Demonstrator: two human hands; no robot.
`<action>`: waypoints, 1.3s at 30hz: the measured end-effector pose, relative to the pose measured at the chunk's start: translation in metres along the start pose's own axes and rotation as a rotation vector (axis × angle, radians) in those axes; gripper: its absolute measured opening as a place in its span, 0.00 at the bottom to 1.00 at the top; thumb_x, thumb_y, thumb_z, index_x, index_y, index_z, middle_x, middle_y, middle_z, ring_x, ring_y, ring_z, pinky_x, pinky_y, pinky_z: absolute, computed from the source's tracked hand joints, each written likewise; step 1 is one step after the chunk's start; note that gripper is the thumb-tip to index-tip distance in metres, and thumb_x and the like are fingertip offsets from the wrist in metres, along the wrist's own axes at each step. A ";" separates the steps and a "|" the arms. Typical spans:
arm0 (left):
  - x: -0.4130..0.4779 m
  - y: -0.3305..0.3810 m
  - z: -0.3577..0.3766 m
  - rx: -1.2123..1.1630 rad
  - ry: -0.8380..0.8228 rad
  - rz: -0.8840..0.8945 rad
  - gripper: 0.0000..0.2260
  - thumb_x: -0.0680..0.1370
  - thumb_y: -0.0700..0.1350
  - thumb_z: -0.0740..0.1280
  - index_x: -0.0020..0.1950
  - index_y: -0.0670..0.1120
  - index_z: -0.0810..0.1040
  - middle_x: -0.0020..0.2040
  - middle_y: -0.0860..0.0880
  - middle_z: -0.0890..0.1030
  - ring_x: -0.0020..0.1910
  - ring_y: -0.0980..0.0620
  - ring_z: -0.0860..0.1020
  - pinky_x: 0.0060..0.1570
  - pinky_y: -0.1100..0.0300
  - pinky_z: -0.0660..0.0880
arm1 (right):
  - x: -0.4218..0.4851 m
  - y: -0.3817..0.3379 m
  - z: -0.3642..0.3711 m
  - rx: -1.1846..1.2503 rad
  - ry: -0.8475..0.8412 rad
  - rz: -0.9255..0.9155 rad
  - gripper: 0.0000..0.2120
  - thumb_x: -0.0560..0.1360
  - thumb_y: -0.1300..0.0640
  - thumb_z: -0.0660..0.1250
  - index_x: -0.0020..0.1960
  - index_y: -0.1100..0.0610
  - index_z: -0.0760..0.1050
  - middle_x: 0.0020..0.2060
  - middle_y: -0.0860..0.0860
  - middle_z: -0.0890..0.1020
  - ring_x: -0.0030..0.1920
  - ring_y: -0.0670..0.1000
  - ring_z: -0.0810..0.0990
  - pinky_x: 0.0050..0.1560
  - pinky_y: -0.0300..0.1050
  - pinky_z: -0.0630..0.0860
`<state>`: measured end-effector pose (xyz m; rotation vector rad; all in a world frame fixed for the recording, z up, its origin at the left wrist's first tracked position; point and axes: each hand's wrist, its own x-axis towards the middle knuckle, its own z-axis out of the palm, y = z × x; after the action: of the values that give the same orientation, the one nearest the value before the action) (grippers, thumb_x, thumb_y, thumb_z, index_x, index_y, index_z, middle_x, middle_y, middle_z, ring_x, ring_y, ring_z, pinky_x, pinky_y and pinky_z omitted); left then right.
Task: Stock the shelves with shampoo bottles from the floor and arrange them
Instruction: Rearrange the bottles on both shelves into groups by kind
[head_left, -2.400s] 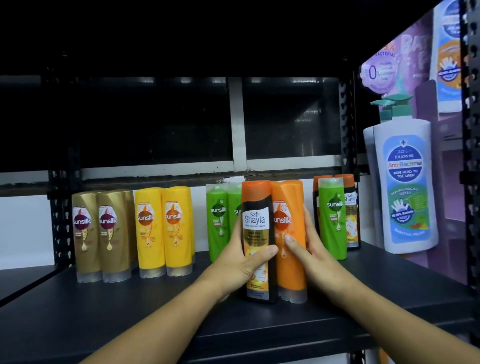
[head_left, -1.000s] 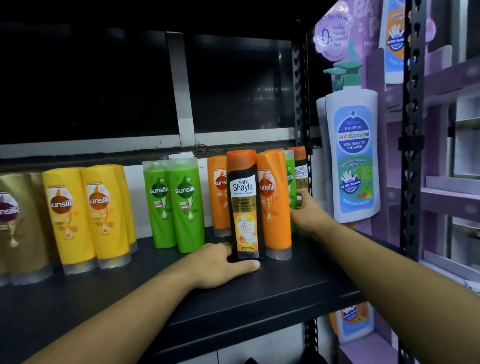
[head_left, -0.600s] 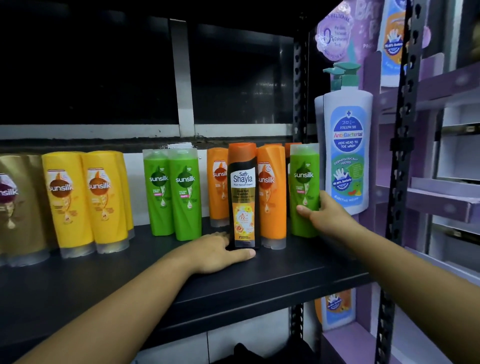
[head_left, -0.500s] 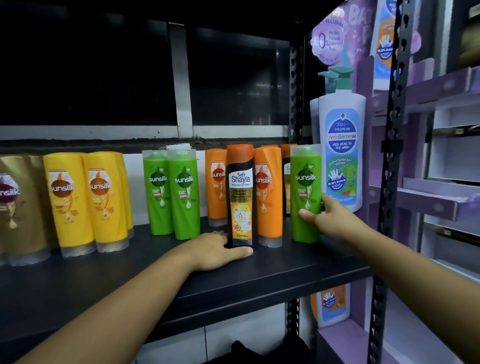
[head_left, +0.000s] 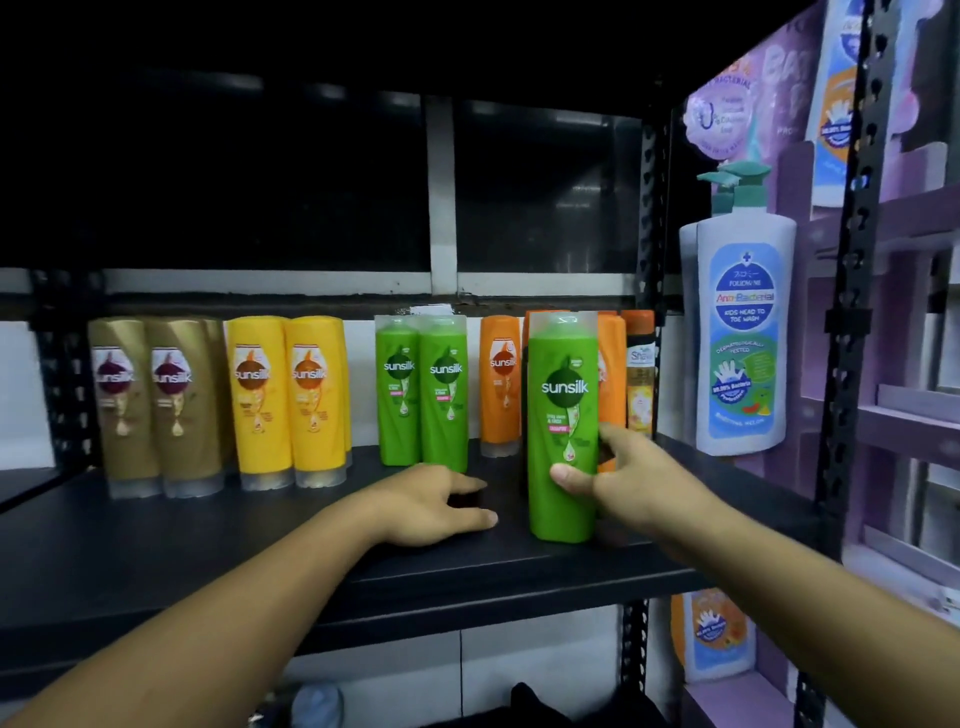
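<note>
The tall green plastic Sunsilk shampoo bottle (head_left: 561, 415) stands upright near the front edge of the dark metal shelf (head_left: 208, 545), gripped low on its body by the right hand (head_left: 623, 483): the thumb lies across its front and the fingers curl round behind it. Whether its base rests on the shelf or is just off it cannot be told. The left hand (head_left: 436, 506) lies palm down on the shelf just left of this bottle, fingers relaxed and holding nothing, a small gap between them. Half a second ago the green bottle stood farther back, to the right of the orange bottles (head_left: 612, 384); it has since come forward and left and now covers the black Shayla bottle that stood in front there. The left hand, which then touched that black bottle's base, has stayed in much the same place. Behind, a pair of green bottles (head_left: 444, 395), yellow bottles (head_left: 291, 400) and gold bottles (head_left: 150, 405) keep their row.
</note>
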<state>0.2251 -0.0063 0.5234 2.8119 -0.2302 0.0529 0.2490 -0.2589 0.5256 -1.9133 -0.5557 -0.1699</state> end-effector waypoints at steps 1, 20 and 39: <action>-0.005 -0.007 -0.004 -0.037 0.024 -0.002 0.28 0.80 0.61 0.68 0.78 0.56 0.69 0.77 0.55 0.72 0.74 0.54 0.70 0.72 0.60 0.67 | 0.003 -0.005 0.013 0.016 -0.029 -0.010 0.15 0.74 0.52 0.76 0.59 0.45 0.76 0.49 0.40 0.83 0.49 0.41 0.81 0.46 0.37 0.79; -0.018 -0.076 -0.028 -0.868 0.404 0.066 0.19 0.82 0.34 0.67 0.69 0.52 0.73 0.62 0.50 0.84 0.61 0.52 0.83 0.59 0.56 0.80 | 0.082 -0.015 0.135 -0.034 0.068 -0.176 0.15 0.81 0.48 0.66 0.65 0.54 0.78 0.57 0.48 0.81 0.58 0.47 0.78 0.60 0.41 0.72; -0.005 -0.096 -0.022 -0.773 0.631 0.043 0.29 0.81 0.43 0.71 0.75 0.59 0.61 0.65 0.58 0.77 0.62 0.58 0.79 0.61 0.57 0.78 | 0.142 0.020 0.142 0.039 0.054 -0.187 0.33 0.75 0.55 0.75 0.73 0.45 0.62 0.61 0.46 0.80 0.61 0.49 0.80 0.63 0.55 0.79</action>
<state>0.2357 0.0916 0.5137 1.9051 -0.1183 0.6858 0.3633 -0.0939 0.5032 -1.8129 -0.6961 -0.3283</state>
